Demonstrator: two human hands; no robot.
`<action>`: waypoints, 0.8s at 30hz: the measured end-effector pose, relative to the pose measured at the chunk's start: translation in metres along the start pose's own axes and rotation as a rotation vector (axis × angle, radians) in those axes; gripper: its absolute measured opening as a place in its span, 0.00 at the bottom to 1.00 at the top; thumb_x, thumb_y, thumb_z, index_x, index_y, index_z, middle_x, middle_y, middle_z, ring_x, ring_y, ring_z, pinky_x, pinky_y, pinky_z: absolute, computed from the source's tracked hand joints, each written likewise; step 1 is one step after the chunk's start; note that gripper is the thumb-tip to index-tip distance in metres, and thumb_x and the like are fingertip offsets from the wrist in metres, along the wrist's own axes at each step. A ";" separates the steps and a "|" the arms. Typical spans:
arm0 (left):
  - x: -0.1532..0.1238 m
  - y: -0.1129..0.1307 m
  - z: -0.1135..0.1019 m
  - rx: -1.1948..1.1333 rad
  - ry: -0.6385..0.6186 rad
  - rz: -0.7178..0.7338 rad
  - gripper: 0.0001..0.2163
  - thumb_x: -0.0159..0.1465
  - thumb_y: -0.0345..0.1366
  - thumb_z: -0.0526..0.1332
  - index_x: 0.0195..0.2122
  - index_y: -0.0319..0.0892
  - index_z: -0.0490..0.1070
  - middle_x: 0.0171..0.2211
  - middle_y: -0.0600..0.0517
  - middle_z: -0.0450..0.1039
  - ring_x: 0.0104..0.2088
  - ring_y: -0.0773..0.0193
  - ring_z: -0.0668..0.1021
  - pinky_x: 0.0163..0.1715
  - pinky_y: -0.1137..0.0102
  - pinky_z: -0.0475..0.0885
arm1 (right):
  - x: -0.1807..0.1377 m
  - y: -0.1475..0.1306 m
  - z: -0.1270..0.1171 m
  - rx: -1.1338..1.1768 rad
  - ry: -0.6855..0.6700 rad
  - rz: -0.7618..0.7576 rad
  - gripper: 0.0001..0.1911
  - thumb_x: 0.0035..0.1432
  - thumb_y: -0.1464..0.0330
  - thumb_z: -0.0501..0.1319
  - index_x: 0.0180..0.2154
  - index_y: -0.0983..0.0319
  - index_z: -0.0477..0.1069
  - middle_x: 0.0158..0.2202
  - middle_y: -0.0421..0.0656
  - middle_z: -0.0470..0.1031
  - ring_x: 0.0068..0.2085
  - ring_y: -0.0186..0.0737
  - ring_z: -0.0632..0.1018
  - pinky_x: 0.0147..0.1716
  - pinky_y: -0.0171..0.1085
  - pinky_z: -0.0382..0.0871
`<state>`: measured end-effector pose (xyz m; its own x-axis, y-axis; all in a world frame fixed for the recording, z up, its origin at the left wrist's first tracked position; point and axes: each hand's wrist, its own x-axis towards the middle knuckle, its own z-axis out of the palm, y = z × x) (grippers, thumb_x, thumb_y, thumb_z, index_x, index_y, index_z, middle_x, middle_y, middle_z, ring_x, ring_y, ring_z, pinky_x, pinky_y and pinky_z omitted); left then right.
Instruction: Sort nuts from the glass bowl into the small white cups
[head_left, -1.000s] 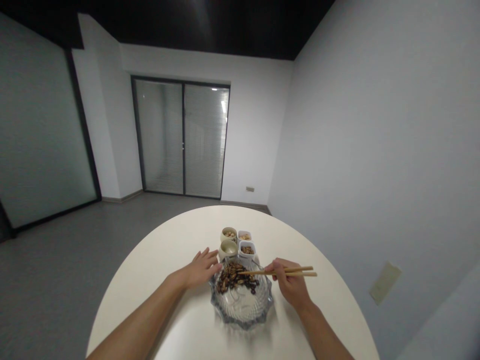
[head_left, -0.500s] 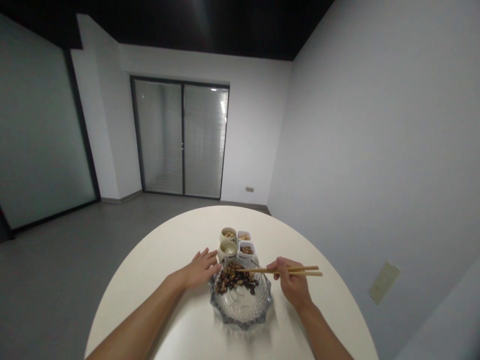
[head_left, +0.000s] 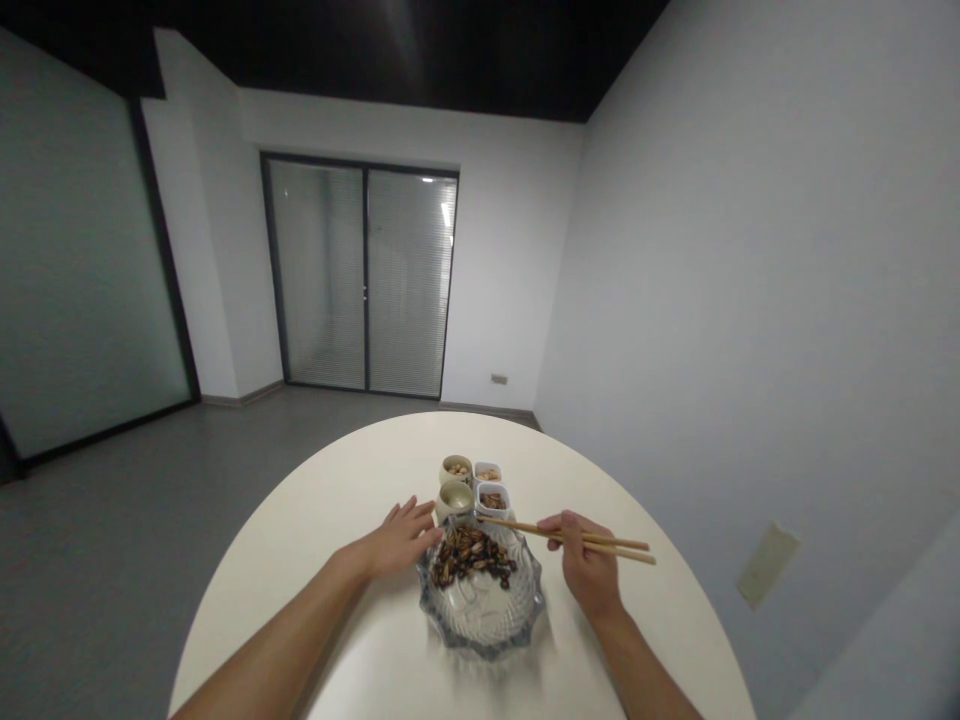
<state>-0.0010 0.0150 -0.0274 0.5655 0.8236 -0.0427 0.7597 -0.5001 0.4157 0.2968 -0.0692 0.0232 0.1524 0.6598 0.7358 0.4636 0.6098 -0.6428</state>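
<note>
A cut-glass bowl (head_left: 484,620) sits on the round white table (head_left: 337,500), with dark seeds (head_left: 472,558) heaped in its far half. My left hand (head_left: 401,538) rests flat on the table against the bowl's left rim, fingers stretched out. My right hand (head_left: 581,560) is closed on a pair of wooden chopsticks (head_left: 570,538). Their tips reach over the bowl's far rim, toward a small white square dish (head_left: 494,498) holding dark pieces.
Behind the bowl stand two round cream cups (head_left: 455,497) and a second square dish (head_left: 488,472) with pale nuts. The table's right edge lies close to a grey wall. Sliding glass doors close the far side of the room.
The chopstick tips have risen out of the seed heap and swung away toward the near square dish. My right hand shifted slightly right. My left hand stayed put.
</note>
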 end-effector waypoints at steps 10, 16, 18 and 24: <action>-0.003 0.003 -0.003 -0.015 0.003 -0.004 0.30 0.72 0.59 0.39 0.63 0.48 0.65 0.70 0.47 0.46 0.69 0.42 0.44 0.64 0.45 0.40 | 0.000 0.000 0.001 -0.034 -0.018 0.048 0.29 0.67 0.52 0.52 0.25 0.62 0.79 0.16 0.42 0.72 0.19 0.37 0.74 0.20 0.33 0.68; -0.001 0.001 -0.001 -0.002 0.010 -0.001 0.28 0.73 0.57 0.40 0.63 0.49 0.65 0.70 0.48 0.47 0.69 0.42 0.46 0.64 0.44 0.41 | 0.001 0.001 0.002 -0.029 -0.013 0.070 0.29 0.67 0.52 0.52 0.25 0.63 0.79 0.16 0.42 0.72 0.19 0.37 0.74 0.21 0.33 0.68; -0.001 0.000 0.000 0.000 0.007 -0.008 0.28 0.73 0.58 0.40 0.63 0.49 0.65 0.70 0.48 0.47 0.69 0.42 0.45 0.64 0.45 0.41 | 0.002 0.001 0.002 -0.026 -0.014 0.077 0.29 0.67 0.52 0.53 0.25 0.62 0.79 0.16 0.42 0.73 0.19 0.37 0.74 0.20 0.33 0.68; -0.002 0.000 0.000 -0.018 0.020 -0.008 0.29 0.72 0.59 0.39 0.63 0.50 0.65 0.70 0.49 0.47 0.69 0.43 0.45 0.64 0.45 0.41 | 0.001 0.000 0.001 -0.036 -0.022 0.069 0.30 0.67 0.51 0.52 0.25 0.62 0.79 0.16 0.42 0.73 0.19 0.37 0.74 0.20 0.33 0.68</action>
<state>-0.0016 0.0136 -0.0272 0.5532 0.8326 -0.0281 0.7581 -0.4891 0.4314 0.2955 -0.0682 0.0239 0.1664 0.7093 0.6850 0.4834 0.5468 -0.6836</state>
